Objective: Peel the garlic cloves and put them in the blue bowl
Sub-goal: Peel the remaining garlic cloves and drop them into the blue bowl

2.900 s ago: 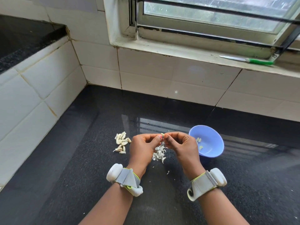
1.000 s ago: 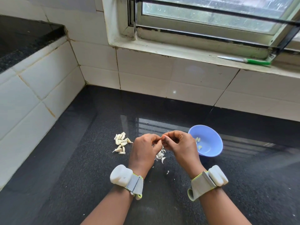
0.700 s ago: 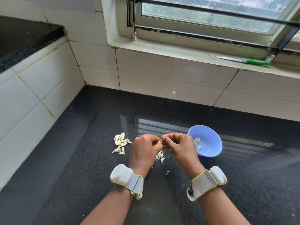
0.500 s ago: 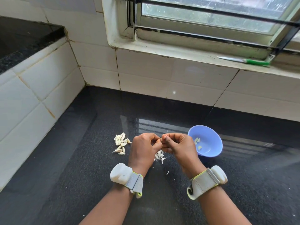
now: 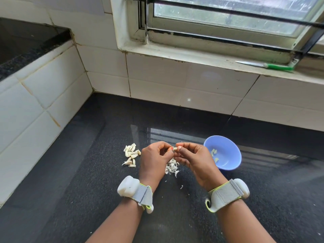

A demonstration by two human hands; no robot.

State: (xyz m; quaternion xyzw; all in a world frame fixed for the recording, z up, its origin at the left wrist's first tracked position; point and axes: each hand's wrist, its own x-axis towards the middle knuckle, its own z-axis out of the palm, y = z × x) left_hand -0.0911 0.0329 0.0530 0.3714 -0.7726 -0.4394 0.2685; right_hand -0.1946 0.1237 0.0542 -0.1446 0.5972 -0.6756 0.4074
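My left hand (image 5: pixel 155 161) and my right hand (image 5: pixel 192 159) meet fingertip to fingertip above the black counter, and together they pinch one small garlic clove (image 5: pixel 174 149). Most of that clove is hidden by the fingers. A heap of unpeeled garlic cloves (image 5: pixel 131 154) lies on the counter just left of my left hand. The blue bowl (image 5: pixel 228 151) stands right of my right hand and holds a few peeled cloves (image 5: pixel 214 154). Loose white peel (image 5: pixel 172 168) lies under my hands.
White tiled walls close off the black counter (image 5: pixel 87 181) at the back and the left. A knife with a green handle (image 5: pixel 270 66) lies on the window sill at the upper right. A raised black ledge (image 5: pixel 26 44) sits at the far left.
Both hands have stayed together at the same spot, working the clove between the fingertips. The heap of cloves and the bowl have not moved.
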